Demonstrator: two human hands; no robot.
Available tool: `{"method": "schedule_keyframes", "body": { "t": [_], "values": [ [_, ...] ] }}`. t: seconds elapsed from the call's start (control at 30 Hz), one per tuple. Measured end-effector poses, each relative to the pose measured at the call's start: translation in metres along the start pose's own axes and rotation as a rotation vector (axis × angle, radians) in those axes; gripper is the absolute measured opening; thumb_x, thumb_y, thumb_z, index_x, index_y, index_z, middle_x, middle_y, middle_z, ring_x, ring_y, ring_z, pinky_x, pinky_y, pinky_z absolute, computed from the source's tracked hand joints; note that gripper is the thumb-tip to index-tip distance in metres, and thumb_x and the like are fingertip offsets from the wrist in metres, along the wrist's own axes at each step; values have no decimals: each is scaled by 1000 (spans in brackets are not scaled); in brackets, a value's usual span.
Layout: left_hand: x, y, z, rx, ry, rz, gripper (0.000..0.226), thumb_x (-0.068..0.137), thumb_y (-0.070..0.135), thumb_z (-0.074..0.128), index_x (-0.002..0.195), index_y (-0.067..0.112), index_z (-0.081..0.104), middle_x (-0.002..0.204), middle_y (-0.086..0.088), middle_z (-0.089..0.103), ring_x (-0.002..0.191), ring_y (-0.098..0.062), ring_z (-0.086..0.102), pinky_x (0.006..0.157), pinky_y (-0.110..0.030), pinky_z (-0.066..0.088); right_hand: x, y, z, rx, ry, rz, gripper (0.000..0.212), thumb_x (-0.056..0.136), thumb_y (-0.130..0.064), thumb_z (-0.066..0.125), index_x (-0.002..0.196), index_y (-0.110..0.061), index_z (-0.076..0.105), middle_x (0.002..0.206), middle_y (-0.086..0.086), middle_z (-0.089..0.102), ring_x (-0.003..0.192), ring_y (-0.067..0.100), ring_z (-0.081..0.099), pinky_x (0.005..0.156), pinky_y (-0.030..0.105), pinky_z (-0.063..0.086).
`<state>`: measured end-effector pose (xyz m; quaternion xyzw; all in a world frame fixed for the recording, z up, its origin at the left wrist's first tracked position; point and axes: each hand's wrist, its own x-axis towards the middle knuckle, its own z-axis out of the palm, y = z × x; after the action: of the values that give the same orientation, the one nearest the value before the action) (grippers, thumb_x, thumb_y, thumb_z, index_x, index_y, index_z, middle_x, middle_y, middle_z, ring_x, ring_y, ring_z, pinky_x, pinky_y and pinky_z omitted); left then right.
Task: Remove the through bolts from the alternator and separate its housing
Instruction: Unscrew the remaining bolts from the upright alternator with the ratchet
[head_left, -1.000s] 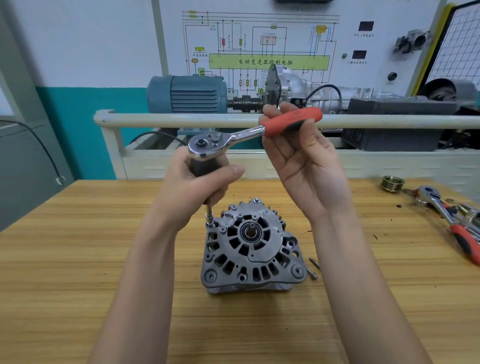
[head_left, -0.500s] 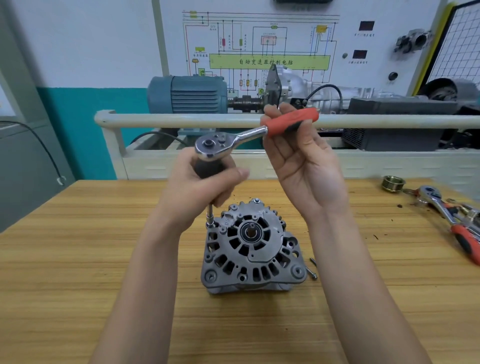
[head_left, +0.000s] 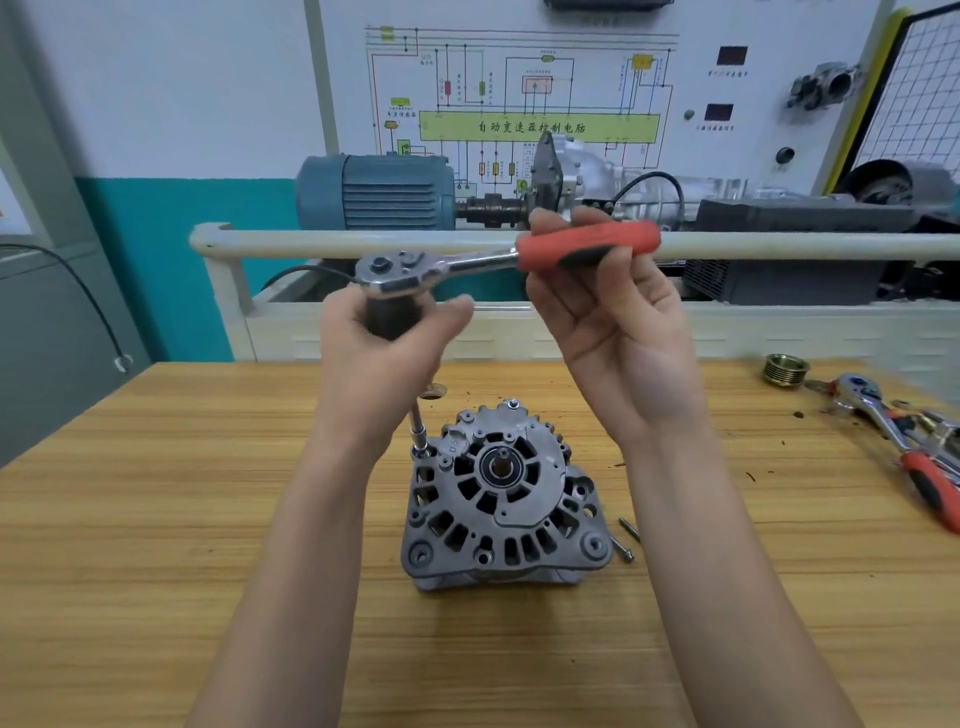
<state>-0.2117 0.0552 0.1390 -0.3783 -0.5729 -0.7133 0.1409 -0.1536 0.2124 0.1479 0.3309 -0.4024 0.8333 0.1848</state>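
A grey alternator (head_left: 501, 499) stands on the wooden table (head_left: 156, 519), shaft end up. A ratchet wrench (head_left: 467, 262) with a red handle sits on a long extension whose socket (head_left: 418, 434) meets a through bolt at the housing's upper left corner. My left hand (head_left: 387, 358) grips the black extension just under the ratchet head. My right hand (head_left: 608, 322) holds the red handle with its fingers curled behind it. Two loose bolts (head_left: 626, 540) lie on the table at the alternator's right side.
A brass pulley (head_left: 786, 369) and a second red-handled ratchet (head_left: 904, 441) with other tools lie at the table's right edge. Behind the table runs a cream rail (head_left: 311, 244), with a blue motor (head_left: 374, 192) and a wiring-diagram board beyond it.
The ratchet handle has swung a little, its head shifting right and the handle levelling out. My left hand stays on the extension, and the alternator has not moved.
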Motion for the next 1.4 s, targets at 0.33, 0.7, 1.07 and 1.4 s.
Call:
{"method": "schedule_keyframes", "body": {
  "t": [0.33,0.7,1.07,1.4],
  "values": [
    [0,1,4,-18,127,-66,34,70,18,65,43,25,46,40,12,35,36,-7,29,39,-14,30,-3,-6,0,-138,-185,-31,32,63,-22,82,94,-15,74,101,6,73,101,23,67,86,33,54],
    [-1,3,-9,-15,-294,31,24,74,26,68,54,24,55,42,9,43,36,-16,35,43,-21,33,0,0,2,56,46,35,25,82,-20,59,99,-7,72,107,12,71,100,22,69,83,30,56],
    [0,2,8,6,221,47,29,66,27,63,44,27,44,42,14,33,41,-12,25,44,-22,24,-4,-7,6,-114,-165,-16,32,65,-22,81,94,-12,74,102,7,73,100,22,68,85,29,54],
    [-3,11,11,-85,216,155,30,73,26,62,51,23,42,40,13,34,36,-7,27,44,-19,25,-7,-13,15,-83,-162,-68,31,66,-19,80,95,-9,72,102,11,72,102,26,67,84,31,56]
  ]
}}
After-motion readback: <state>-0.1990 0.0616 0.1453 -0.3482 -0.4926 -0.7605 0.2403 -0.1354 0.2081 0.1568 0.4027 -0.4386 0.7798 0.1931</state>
